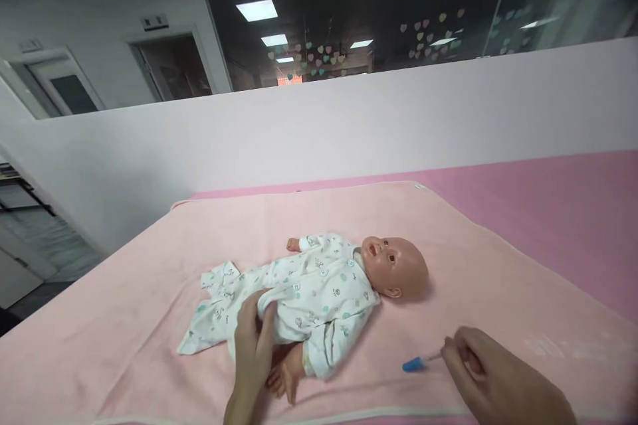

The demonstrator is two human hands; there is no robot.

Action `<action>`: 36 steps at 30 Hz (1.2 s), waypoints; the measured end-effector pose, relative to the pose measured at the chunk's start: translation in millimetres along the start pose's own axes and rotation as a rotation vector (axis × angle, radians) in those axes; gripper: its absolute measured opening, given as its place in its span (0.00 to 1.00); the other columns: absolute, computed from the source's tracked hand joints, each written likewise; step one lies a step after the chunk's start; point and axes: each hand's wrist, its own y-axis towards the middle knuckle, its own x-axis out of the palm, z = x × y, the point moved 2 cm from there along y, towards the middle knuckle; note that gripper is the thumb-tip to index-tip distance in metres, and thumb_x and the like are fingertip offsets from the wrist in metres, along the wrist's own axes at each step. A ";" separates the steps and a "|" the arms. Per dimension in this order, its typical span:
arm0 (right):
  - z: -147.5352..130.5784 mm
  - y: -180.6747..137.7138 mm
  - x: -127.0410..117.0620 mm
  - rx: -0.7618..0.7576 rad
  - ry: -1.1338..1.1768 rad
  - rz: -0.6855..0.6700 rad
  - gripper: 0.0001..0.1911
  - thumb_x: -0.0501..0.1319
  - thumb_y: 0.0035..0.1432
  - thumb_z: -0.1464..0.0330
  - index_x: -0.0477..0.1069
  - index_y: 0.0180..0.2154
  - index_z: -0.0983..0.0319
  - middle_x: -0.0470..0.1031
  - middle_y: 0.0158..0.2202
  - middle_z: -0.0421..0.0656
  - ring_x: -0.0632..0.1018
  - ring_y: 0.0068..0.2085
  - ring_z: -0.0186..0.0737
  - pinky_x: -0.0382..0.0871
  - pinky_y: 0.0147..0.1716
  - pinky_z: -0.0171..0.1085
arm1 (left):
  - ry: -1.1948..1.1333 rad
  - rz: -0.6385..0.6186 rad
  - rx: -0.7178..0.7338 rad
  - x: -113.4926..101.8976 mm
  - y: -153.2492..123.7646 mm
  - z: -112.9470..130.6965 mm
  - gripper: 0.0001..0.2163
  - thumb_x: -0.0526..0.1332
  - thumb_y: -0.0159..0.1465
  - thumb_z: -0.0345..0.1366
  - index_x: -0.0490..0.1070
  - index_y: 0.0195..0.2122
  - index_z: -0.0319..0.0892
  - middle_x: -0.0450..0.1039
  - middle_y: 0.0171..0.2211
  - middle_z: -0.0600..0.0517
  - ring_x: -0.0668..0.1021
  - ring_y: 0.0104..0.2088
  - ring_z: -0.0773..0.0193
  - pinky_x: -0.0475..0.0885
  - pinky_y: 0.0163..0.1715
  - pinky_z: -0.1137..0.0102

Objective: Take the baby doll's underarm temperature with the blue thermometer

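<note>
A baby doll [396, 267] lies on its back, its head toward the right, in a white patterned shirt [333, 285] and matching pants [224, 305]. At the doll's waist, my left hand [253, 339] pinches the shirt's lower hem between thumb and fingers, with the cloth slightly lifted. The doll's near hand [284, 375] rests beside my wrist. To the right, below the doll's head, my right hand [491, 372] grips a slim pale stick with a blue end [415, 364]. The blue end points left, just above the blanket and apart from the doll.
A peach blanket [144, 299] with a pale edge lies beneath the doll, over a pink surface [558, 212]. Behind it stands a low white wall [349, 126] with dark glass [369, 20] above. Doorways [174, 66] show at the back left.
</note>
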 end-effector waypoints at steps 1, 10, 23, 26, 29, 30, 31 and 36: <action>-3.6 6.5 1.2 0.054 -0.006 -0.037 0.12 0.51 0.51 0.69 0.62 0.17 0.59 0.65 0.15 0.38 0.66 0.15 0.32 0.51 0.14 0.30 | -0.032 -0.049 -0.022 2.7 -0.1 -1.6 0.13 0.51 0.61 0.45 0.67 0.39 0.43 0.70 0.35 0.51 0.71 0.37 0.60 0.67 0.36 0.67; -29.6 29.8 5.1 0.233 0.530 -0.546 0.22 0.50 0.56 0.59 0.64 0.14 0.61 0.69 0.17 0.41 0.67 0.20 0.36 0.52 0.20 0.33 | -0.065 -0.071 0.080 6.1 -4.1 -12.9 0.12 0.56 0.58 0.45 0.72 0.34 0.43 0.71 0.33 0.50 0.71 0.38 0.59 0.66 0.39 0.65; -12.3 50.6 -2.4 0.352 1.263 -0.658 0.20 0.57 0.52 0.54 0.67 0.22 0.64 0.54 0.12 0.33 0.57 0.15 0.26 0.48 0.16 0.30 | -0.130 -0.009 0.031 7.6 -4.4 -16.9 0.13 0.49 0.62 0.44 0.67 0.31 0.42 0.70 0.30 0.52 0.72 0.34 0.62 0.67 0.36 0.68; -12.2 49.8 -5.6 0.315 1.240 -0.690 0.22 0.57 0.52 0.53 0.66 0.19 0.64 0.56 0.12 0.34 0.58 0.15 0.27 0.49 0.16 0.31 | -0.134 0.009 0.010 8.0 -4.4 -17.5 0.12 0.51 0.61 0.44 0.67 0.38 0.43 0.71 0.36 0.50 0.73 0.37 0.61 0.67 0.35 0.68; -6.8 57.6 -16.3 0.334 1.286 -0.654 0.28 0.56 0.53 0.53 0.53 0.11 0.61 0.50 0.11 0.34 0.53 0.15 0.26 0.47 0.16 0.32 | -0.088 0.024 0.010 8.3 -4.8 -17.7 0.13 0.52 0.61 0.44 0.67 0.41 0.44 0.71 0.39 0.50 0.73 0.39 0.60 0.67 0.37 0.67; -4.3 61.8 -21.3 0.374 1.353 -0.596 0.29 0.55 0.54 0.53 0.48 0.10 0.60 0.47 0.11 0.34 0.52 0.15 0.26 0.46 0.16 0.33 | -0.075 0.023 0.014 8.4 -4.9 -17.7 0.12 0.52 0.61 0.44 0.67 0.41 0.44 0.71 0.39 0.50 0.73 0.40 0.59 0.67 0.37 0.67; -1.7 66.3 -26.4 0.423 1.439 -0.514 0.30 0.53 0.54 0.53 0.44 0.11 0.60 0.44 0.11 0.33 0.50 0.15 0.26 0.46 0.16 0.33 | -0.065 0.021 0.022 8.5 -5.1 -17.6 0.12 0.52 0.61 0.43 0.67 0.40 0.44 0.71 0.39 0.50 0.73 0.40 0.59 0.67 0.38 0.66; -1.5 77.2 -37.0 0.561 1.630 -0.277 0.25 0.54 0.53 0.56 0.46 0.15 0.59 0.43 0.14 0.32 0.49 0.16 0.26 0.46 0.15 0.32 | -0.063 0.016 0.051 8.0 -6.0 -14.6 0.12 0.52 0.61 0.43 0.67 0.41 0.44 0.71 0.39 0.50 0.72 0.42 0.58 0.67 0.40 0.65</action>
